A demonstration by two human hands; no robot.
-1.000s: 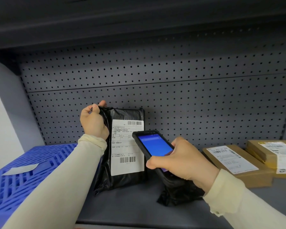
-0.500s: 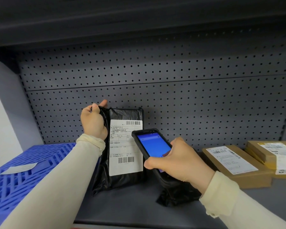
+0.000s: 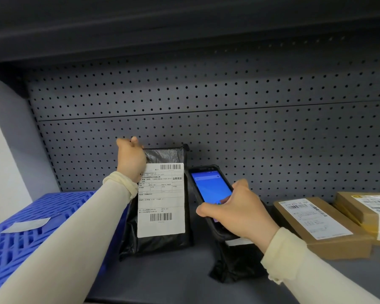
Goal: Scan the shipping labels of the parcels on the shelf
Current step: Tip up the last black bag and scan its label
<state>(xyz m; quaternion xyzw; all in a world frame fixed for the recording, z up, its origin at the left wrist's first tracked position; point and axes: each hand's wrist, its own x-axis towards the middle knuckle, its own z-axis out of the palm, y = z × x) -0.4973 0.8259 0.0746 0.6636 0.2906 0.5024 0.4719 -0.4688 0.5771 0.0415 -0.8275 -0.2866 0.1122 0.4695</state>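
My left hand [image 3: 131,160] pinches the top corner of the black bag parcel [image 3: 160,200], standing it up on the shelf [image 3: 162,281]. My right hand [image 3: 239,212] grips the scanner [image 3: 208,189] just beside its white label [image 3: 161,200]. The bag looks soft and floppy (probably light), so I would hold it by the top edge.

We read "业务类型" at the right edge of the white shipping label [image 3: 161,199] on the black bag parcel [image 3: 162,240]; its barcodes and smaller print blur. The near cardboard box's label [image 3: 314,218] is illegible.
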